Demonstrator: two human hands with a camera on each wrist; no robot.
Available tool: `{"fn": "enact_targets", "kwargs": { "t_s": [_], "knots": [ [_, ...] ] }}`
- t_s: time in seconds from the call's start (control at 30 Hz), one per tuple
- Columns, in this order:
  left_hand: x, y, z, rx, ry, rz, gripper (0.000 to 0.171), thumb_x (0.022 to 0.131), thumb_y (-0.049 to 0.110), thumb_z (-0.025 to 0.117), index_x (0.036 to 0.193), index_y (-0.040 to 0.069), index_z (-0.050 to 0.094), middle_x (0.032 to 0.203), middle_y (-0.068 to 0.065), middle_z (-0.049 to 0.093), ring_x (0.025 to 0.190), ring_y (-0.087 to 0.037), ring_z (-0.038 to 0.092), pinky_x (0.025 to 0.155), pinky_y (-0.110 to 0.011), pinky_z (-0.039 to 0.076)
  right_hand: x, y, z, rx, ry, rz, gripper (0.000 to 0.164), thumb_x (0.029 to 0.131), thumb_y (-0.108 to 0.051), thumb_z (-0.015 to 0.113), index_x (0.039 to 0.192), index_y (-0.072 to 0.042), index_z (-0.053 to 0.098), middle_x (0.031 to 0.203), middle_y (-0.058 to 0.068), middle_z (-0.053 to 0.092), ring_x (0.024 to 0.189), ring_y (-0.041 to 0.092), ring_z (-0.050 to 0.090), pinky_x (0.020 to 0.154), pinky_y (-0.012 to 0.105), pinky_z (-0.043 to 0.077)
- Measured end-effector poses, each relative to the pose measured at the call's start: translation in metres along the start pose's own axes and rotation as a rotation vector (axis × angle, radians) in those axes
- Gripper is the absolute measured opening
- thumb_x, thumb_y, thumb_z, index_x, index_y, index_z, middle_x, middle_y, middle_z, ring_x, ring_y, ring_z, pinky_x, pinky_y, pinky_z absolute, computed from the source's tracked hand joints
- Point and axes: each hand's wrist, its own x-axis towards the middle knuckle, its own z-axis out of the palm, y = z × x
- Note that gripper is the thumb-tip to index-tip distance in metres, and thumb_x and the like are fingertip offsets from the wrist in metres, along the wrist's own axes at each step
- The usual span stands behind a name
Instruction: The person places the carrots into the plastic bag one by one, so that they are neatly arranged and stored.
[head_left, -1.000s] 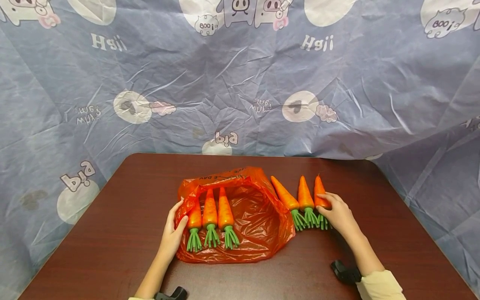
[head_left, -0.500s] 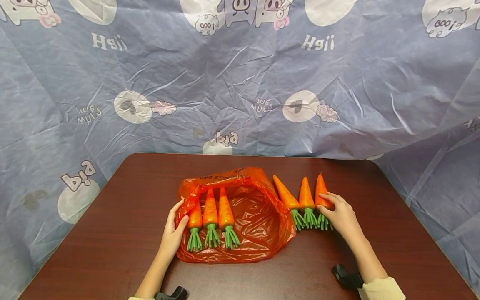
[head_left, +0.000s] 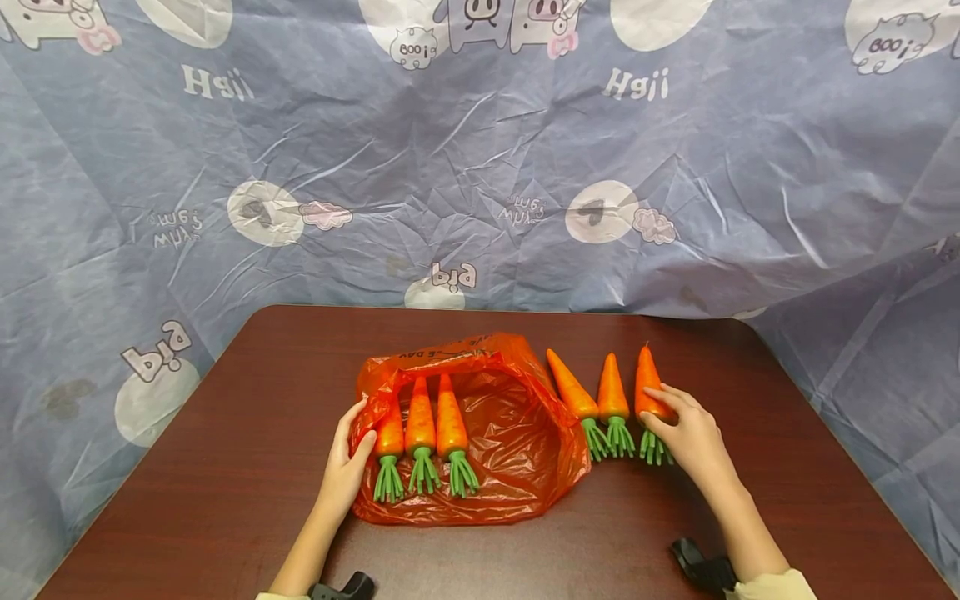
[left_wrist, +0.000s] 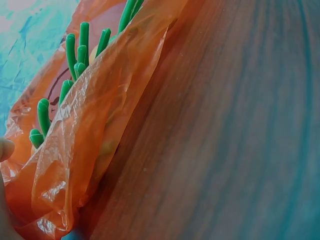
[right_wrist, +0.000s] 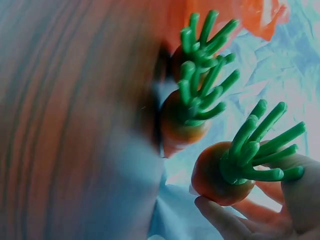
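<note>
- Rightmost carrot [head_left: 648,377] has edged farther from the bag [head_left: 517,450] in the head view, pinched by the right grip [head_left: 690,433]; left grip [head_left: 348,454] holds the bag's edge; three carrots [head_left: 420,421] inside it;
- Left wrist: green stems [left_wrist: 44,116] inside the bag;
- Right wrist: two carrots [right_wrist: 181,122] nearer the bag.

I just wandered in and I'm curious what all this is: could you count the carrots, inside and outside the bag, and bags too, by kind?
Orange-red plastic bag: 1
Carrots inside it: 3
Carrots outside it, one held by the right hand: 3
Total: 7
</note>
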Motion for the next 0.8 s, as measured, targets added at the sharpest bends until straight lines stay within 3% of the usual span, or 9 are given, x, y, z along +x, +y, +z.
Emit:
{"fn": "enact_targets", "kwargs": {
  "t_s": [0.3,0.4,0.5,0.57,0.63,0.8],
  "knots": [
    [0.0,0.0,0.0,0.002,0.005,0.003,0.048,0.094,0.009,0.047,0.139,0.008,0.029,0.148,-0.012,0.025,0.121,0.009,0.033,0.096,-0.003,0.028,-0.006,-0.024,-0.005,0.056,0.031,-0.036,0.042,0.083,-0.024,0.065,0.119,-0.004,0.059,0.128,0.022,0.05,0.117,0.045,0.043,0.09,0.058,0.037],
    [0.0,0.0,0.0,-0.001,0.003,0.0,0.048,0.094,0.009,0.047,0.139,0.008,0.029,0.148,-0.012,0.024,0.121,0.009,0.033,0.096,-0.003,0.028,-0.01,-0.032,-0.005,0.088,0.041,-0.047,0.041,0.083,-0.025,0.066,0.118,-0.004,0.06,0.127,0.02,0.052,0.117,0.041,0.046,0.09,0.052,0.04],
    [0.0,0.0,0.0,-0.003,0.001,-0.001,0.048,0.094,0.009,0.047,0.139,0.008,0.029,0.148,-0.013,0.024,0.121,0.009,0.034,0.095,-0.003,0.029,-0.014,-0.04,-0.006,0.126,0.057,-0.06,0.04,0.082,-0.024,0.067,0.117,-0.006,0.061,0.126,0.018,0.054,0.114,0.037,0.05,0.086,0.026,0.046],
    [0.001,0.0,0.0,-0.003,0.0,0.0,0.048,0.094,0.009,0.047,0.139,0.009,0.029,0.148,-0.013,0.024,0.121,0.01,0.033,0.096,-0.003,0.028,-0.016,-0.046,-0.007,0.145,0.057,-0.058,0.04,0.082,-0.025,0.066,0.117,-0.007,0.061,0.126,0.017,0.054,0.113,0.035,0.052,0.079,0.008,0.041],
    [0.001,0.0,0.0,-0.005,0.001,0.001,0.048,0.094,0.009,0.047,0.139,0.009,0.029,0.148,-0.013,0.024,0.121,0.01,0.033,0.096,-0.003,0.028,-0.018,-0.051,-0.009,0.165,0.052,-0.05,0.04,0.083,-0.025,0.066,0.118,-0.007,0.061,0.127,0.016,0.054,0.11,0.035,0.054,0.073,-0.002,0.034],
    [0.001,0.001,0.0,-0.007,0.0,0.003,0.048,0.094,0.009,0.046,0.139,0.008,0.029,0.148,-0.013,0.023,0.121,0.011,0.032,0.096,-0.003,0.028,-0.024,-0.061,-0.012,0.188,0.052,-0.048,0.039,0.083,-0.026,0.066,0.118,-0.008,0.061,0.127,0.014,0.054,0.105,0.032,0.058,0.072,-0.003,0.033]
  ]
}}
